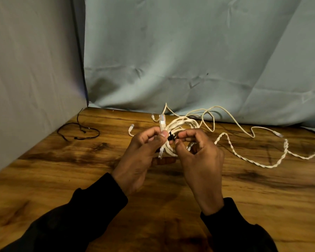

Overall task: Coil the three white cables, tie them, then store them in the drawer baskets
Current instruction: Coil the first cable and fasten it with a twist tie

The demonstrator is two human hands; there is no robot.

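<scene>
Loose white cables clutter the right tabletop; black ties far left.

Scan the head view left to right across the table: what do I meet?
Black tie lying loose → left hand gripping the coiled white cable → right hand pinching a black tie at the coil → twisted white cable trailing off to the right.

Table is glossy grained wood; cloth behind the table is matt and creased; cables smooth plastic.
</scene>
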